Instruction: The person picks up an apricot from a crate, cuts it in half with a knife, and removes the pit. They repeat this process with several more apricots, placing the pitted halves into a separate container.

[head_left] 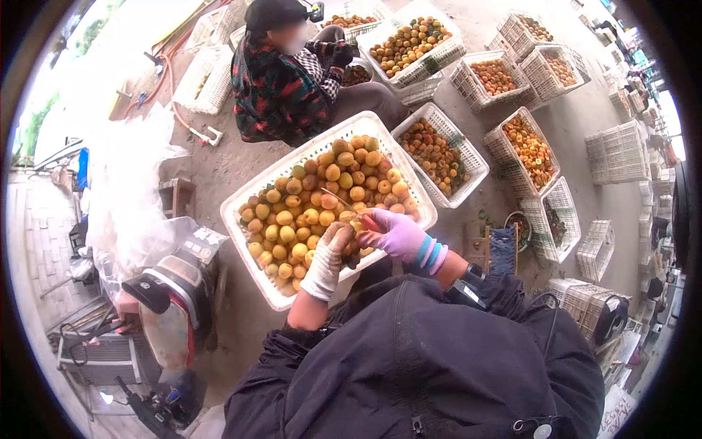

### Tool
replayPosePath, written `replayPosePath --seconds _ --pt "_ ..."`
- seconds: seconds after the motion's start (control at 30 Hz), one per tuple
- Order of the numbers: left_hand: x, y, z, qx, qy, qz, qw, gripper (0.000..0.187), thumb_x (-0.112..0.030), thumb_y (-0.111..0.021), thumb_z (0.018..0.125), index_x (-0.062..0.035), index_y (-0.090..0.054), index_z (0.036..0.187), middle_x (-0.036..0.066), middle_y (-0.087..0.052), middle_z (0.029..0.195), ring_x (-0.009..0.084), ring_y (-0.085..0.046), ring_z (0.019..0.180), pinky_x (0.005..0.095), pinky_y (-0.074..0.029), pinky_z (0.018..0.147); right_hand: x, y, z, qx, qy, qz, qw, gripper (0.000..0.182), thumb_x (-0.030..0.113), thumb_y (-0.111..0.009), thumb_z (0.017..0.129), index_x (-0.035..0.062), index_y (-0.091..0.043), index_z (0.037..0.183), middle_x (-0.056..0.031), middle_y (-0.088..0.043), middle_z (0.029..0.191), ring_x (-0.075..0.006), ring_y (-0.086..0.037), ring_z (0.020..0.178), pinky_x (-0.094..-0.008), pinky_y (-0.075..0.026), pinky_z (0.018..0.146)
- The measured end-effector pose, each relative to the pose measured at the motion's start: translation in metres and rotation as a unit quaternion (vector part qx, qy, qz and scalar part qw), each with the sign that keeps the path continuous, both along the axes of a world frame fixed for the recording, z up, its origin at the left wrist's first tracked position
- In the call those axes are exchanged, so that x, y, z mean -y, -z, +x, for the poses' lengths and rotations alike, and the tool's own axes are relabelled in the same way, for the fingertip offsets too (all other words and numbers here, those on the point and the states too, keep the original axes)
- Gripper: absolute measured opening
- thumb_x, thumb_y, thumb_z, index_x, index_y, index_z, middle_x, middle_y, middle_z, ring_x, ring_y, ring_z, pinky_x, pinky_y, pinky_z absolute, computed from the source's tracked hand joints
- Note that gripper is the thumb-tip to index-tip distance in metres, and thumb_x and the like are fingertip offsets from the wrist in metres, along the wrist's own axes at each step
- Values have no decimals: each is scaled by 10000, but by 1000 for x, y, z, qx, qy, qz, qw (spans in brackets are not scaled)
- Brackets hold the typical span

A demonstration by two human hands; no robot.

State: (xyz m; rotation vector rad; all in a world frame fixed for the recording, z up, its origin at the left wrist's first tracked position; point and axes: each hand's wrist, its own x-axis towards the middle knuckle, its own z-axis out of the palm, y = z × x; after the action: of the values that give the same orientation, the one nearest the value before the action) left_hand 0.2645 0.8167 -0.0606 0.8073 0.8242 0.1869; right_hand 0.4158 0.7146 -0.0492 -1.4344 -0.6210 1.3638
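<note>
- Left hand (330, 252): fingers curled; I cannot tell what, if anything, it holds.
- Right hand (397, 233): fingers bent, close beside the left; its hold is unclear.
- Fruit (296, 227): heaped in the crate (229, 212) beneath both.

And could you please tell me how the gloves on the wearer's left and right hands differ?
The left hand wears a whitish glove, whereas the glove on the right hand is lavender. The left one shows no coloured bands at the wrist; the right one has turquoise and pinkish bands. Both are worn over the white plastic crate of apricot-like fruit.
</note>
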Motion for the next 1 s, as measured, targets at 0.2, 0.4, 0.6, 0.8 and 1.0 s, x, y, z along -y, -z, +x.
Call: replayPosePath --seconds 0.2,0.4,0.6,0.8,1.0 --pt "-6 -14 -3 -39 38 16 998 300 -387 -641 867 -128 -552 990 -1 -563 803 115 -549 656 252 -451 568 -2 3 -3 -15 6 12 1000 493 255 -729 846 19 -537 1234 -30 -630 1034 -97 -557 926 -265 -467 847" --pt "-9 -1 -7 -75 49 46 995 394 -414 -675 858 -95 -555 1056 3 -580 803 86 -540 664 224 -437 569 -2 12 -7 18 -11 25 999 525 300 -723 847 33 -530 1256 -58 -638 1027 -108 -566 925 -269 -467 841" --pt "-5 17 -6 -35 -12 10 999 321 -366 -695 861 -134 -547 1026 -8 -543 696 102 -508 525 238 -395 427 -5 12 -13 5 13 45 999 482 185 -698 868 2 -499 1267 -62 -618 1100 -112 -560 999 -261 -450 893" --pt "0 17 -10 12 -11 -1 1000 443 -462 -586 913 -118 -535 1189 26 -615 872 131 -591 640 246 -452 481 -11 -13 -18 162 -3 65 985 271 125 -636 874 27 -529 1104 -168 -620 980 -295 -618 950 -379 -472 823" --pt "-2 33 -12 68 -15 -71 995 489 -469 -605 892 -94 -540 1198 10 -610 921 103 -576 700 215 -432 541 -18 15 -28 193 3 50 980 281 131 -655 838 65 -558 1094 -162 -633 1003 -307 -623 970 -379 -481 815"
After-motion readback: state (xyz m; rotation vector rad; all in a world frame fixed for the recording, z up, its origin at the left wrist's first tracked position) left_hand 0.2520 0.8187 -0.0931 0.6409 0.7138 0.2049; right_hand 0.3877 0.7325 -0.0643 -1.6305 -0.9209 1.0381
